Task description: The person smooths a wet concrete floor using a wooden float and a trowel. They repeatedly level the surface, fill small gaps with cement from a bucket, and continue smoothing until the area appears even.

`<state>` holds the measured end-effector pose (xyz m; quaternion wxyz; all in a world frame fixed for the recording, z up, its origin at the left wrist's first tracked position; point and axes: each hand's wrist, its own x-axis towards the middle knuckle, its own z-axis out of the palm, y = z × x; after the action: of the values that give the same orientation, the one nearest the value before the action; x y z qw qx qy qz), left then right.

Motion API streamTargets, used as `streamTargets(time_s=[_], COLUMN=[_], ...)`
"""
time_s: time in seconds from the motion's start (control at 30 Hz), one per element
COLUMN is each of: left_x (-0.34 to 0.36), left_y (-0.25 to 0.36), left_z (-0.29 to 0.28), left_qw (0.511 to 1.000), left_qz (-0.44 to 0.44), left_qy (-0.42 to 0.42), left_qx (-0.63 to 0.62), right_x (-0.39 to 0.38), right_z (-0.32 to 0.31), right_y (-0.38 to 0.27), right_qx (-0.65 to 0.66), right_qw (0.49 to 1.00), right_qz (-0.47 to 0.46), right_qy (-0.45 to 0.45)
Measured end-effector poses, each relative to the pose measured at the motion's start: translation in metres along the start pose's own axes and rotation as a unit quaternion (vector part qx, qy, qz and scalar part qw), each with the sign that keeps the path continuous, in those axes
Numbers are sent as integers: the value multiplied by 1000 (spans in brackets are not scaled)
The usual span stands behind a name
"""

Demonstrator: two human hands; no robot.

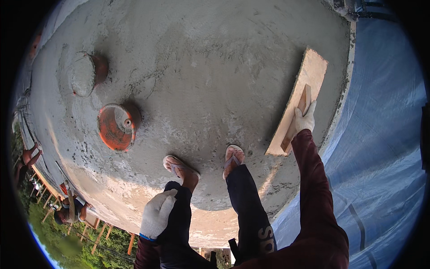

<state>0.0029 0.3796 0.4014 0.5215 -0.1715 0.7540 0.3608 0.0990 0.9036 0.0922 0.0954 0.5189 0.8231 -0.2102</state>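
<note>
Long pale wooden float [295, 99] lies clasped beneath my white-gloved right grip [305, 120], over wet grey concrete [201, 89]; likely smoothing, so next needs a level sweep. White-gloved left grip [158, 215]: closure I cannot tell.

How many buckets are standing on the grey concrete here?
2 that I can make out. The nearer bucket is ahead and left of the left foot; the farther bucket, filled with grey mix, is beyond it. Others may be hidden at the dark rim.
</note>
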Motion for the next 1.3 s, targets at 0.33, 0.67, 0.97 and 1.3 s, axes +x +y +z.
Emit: streamTargets(time_s=[0.33, 0.67, 0.97, 1.3], left_x=[88, 135, 49, 236], left_y=[-30, 14, -183, -359], left_z=[-44, -67, -156, -235], left_qw=[952, 883, 933, 818], left_qz=[89, 280, 165, 43], left_qy=[-23, 42, 320, 505], left_qx=[292, 374, -30, -271], right_x=[80, 78, 95, -14], right_z=[70, 139, 93, 140], right_y=[-56, -190, -205, -170], right_qx=[-89, -124, -152, -239], right_qw=[991, 921, 959, 897], right_qz=[-16, -365, -238, -363], right_qy=[95, 60, 26, -78])
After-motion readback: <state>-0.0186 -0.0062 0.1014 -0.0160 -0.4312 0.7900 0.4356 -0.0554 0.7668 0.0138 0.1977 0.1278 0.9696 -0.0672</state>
